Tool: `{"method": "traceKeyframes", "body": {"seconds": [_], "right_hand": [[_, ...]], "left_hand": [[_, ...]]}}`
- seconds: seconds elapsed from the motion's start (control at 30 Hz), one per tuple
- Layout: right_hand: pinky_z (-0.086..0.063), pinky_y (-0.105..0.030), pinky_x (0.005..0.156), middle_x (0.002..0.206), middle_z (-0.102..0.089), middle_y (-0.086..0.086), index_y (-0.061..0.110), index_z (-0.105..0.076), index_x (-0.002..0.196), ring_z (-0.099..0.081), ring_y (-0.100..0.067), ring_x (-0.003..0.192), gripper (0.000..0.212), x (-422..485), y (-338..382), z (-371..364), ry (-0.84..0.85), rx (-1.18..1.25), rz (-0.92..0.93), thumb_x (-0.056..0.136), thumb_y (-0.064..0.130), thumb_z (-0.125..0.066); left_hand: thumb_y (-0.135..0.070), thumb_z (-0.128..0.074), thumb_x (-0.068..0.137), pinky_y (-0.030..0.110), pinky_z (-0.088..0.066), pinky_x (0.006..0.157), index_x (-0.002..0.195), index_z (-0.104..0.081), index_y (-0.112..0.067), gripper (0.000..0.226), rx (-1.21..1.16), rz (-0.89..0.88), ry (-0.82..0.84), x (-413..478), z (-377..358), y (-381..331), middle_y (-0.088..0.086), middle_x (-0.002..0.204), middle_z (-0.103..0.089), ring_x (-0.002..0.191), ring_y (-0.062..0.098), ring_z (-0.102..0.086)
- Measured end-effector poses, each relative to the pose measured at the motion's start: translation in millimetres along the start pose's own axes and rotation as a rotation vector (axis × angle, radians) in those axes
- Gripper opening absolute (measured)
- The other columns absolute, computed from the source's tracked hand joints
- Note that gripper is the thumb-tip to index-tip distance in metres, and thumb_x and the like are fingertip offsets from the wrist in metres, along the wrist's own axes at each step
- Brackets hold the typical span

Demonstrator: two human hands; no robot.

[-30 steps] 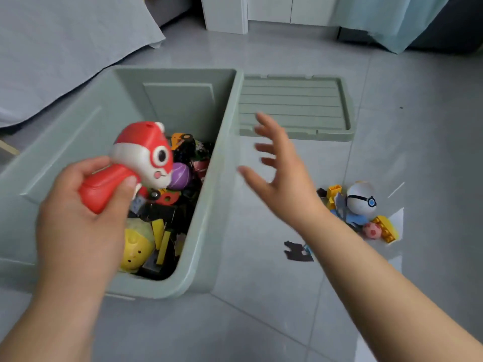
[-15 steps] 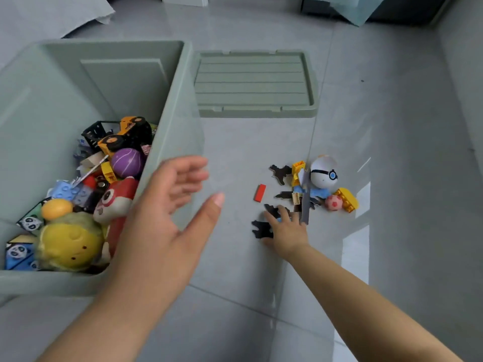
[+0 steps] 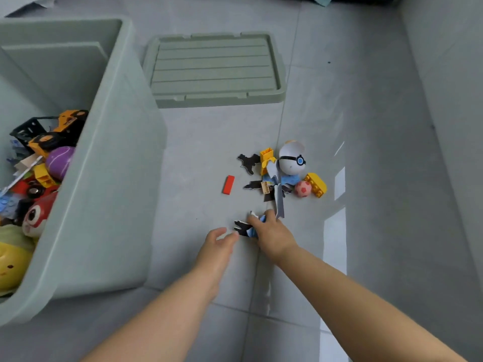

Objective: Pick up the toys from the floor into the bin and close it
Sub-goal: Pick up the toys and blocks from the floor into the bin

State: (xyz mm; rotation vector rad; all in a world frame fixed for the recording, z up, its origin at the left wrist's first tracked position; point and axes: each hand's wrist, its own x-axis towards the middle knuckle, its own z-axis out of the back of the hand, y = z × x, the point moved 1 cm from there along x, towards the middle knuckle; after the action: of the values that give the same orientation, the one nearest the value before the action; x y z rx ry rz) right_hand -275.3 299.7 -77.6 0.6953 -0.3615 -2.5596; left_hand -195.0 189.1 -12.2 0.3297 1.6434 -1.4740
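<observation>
The green bin [image 3: 109, 178] stands open at the left, holding several toys, among them the red character toy [image 3: 36, 215]. Its lid [image 3: 214, 69] lies flat on the floor behind. A small heap of toys rests on the tiles: a white ball figure [image 3: 290, 159], yellow bricks [image 3: 317, 184], a pink ball [image 3: 303, 189], a red brick [image 3: 228, 184] and black-and-blue flat pieces [image 3: 245, 227]. My right hand [image 3: 271, 235] presses on those flat pieces, fingers curled onto them. My left hand [image 3: 217, 246] is empty, fingers apart, just left of them.
Grey floor tiles surround everything. A grey wall or panel rises at the right edge [image 3: 449, 100]. A strip of reflected light [image 3: 334, 246] lies on the floor to the right of my right arm.
The red character toy left my left hand and now lies in the bin. My left hand moved from the bin to the floor beside my right hand, which stays on the flat pieces.
</observation>
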Motion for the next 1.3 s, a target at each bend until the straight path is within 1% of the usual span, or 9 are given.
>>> {"method": "traceKeyframes", "body": {"seconds": [0.17, 0.37, 0.5, 0.6, 0.73, 0.9, 1.07, 1.17, 1.3], "right_hand": [[-0.042, -0.03, 0.071, 0.114, -0.034, -0.013, 0.023, -0.036, 0.125, -0.049, -0.031, 0.083, 0.035, -16, -4, 1, 0.057, 0.159, -0.062, 0.093, 0.013, -0.044], [-0.051, -0.033, 0.075, 0.107, -0.05, -0.013, 0.039, -0.035, 0.111, -0.057, -0.026, 0.082, 0.034, -50, 27, 22, 0.077, 0.727, -0.068, 0.09, 0.021, -0.054], [-0.042, -0.025, 0.087, 0.11, -0.044, 0.002, 0.037, -0.017, 0.141, -0.049, -0.018, 0.095, 0.073, -67, 51, 39, -0.156, 0.643, 0.017, 0.085, 0.017, -0.058], [-0.04, -0.005, 0.082, 0.111, -0.045, 0.022, 0.033, -0.012, 0.145, -0.053, 0.003, 0.095, 0.075, -76, 57, 53, -0.251, 0.793, 0.024, 0.088, 0.013, -0.058], [-0.039, 0.0, 0.077, 0.111, -0.052, 0.026, 0.03, -0.029, 0.14, -0.053, 0.011, 0.098, 0.058, -81, 60, 74, -0.43, 0.89, 0.003, 0.091, 0.011, -0.055], [-0.039, -0.007, 0.075, 0.106, -0.058, 0.012, 0.034, -0.059, 0.108, -0.052, 0.005, 0.089, 0.025, -65, 74, 102, -0.594, 0.886, 0.126, 0.084, 0.03, -0.065], [-0.043, -0.021, 0.081, 0.124, -0.052, -0.006, 0.02, -0.052, 0.119, -0.053, -0.007, 0.096, 0.034, 4, 63, 75, -0.389, 0.725, -0.121, 0.087, 0.027, -0.061], [-0.044, -0.033, 0.088, 0.133, -0.044, -0.012, 0.014, -0.037, 0.134, -0.049, -0.026, 0.114, 0.053, 44, 63, 49, -0.107, 0.475, -0.176, 0.087, 0.024, -0.059], [-0.036, -0.034, 0.096, 0.143, -0.034, -0.01, 0.011, -0.029, 0.14, -0.04, -0.033, 0.122, 0.057, 89, 68, 33, -0.043, 0.112, -0.063, 0.089, 0.02, -0.052]], "left_hand": [[-0.035, -0.046, 0.095, 0.032, -0.035, 0.098, 0.125, -0.045, -0.025, 0.032, -0.473, 0.099, -0.07, 9, -15, 29, 0.004, 0.127, -0.047, 0.118, 0.021, -0.045], [-0.069, -0.039, 0.078, 0.042, -0.048, 0.087, 0.122, -0.059, -0.028, 0.062, -0.733, 0.191, 0.398, 3, -20, 23, 0.01, 0.116, -0.065, 0.104, 0.027, -0.062], [-0.062, -0.036, 0.085, 0.034, -0.049, 0.084, 0.127, -0.056, -0.022, 0.061, -0.884, 0.145, 0.443, -2, -25, 3, 0.004, 0.116, -0.064, 0.102, 0.019, -0.064], [-0.051, -0.032, 0.093, 0.028, -0.057, 0.067, 0.126, -0.056, -0.022, 0.05, -0.873, 0.037, 0.473, 0, -28, -12, 0.001, 0.105, -0.07, 0.087, 0.017, -0.071], [-0.054, -0.042, 0.083, 0.033, -0.055, 0.079, 0.117, -0.06, -0.03, 0.046, -0.732, -0.15, 0.487, -16, -20, -43, 0.002, 0.106, -0.07, 0.086, 0.019, -0.068], [-0.02, -0.053, 0.092, 0.028, -0.058, 0.073, 0.098, -0.059, -0.023, 0.009, -0.339, -0.549, 0.255, -63, 19, -96, -0.003, 0.104, -0.068, 0.094, 0.018, -0.069], [-0.043, -0.064, 0.082, 0.028, -0.057, 0.075, 0.085, -0.054, -0.032, 0.014, -0.102, -0.944, -0.135, -98, 150, -153, -0.007, 0.095, -0.069, 0.09, 0.017, -0.07], [-0.077, -0.059, 0.063, 0.031, -0.05, 0.085, 0.097, -0.061, -0.032, 0.056, 0.175, -0.764, -0.475, -58, 250, -143, -0.006, 0.093, -0.066, 0.102, 0.036, -0.061], [-0.042, -0.07, 0.074, 0.028, -0.051, 0.072, 0.12, -0.052, -0.007, 0.06, 0.302, -0.567, -0.53, -50, 279, -115, 0.014, 0.105, -0.063, 0.085, 0.025, -0.059]]}}
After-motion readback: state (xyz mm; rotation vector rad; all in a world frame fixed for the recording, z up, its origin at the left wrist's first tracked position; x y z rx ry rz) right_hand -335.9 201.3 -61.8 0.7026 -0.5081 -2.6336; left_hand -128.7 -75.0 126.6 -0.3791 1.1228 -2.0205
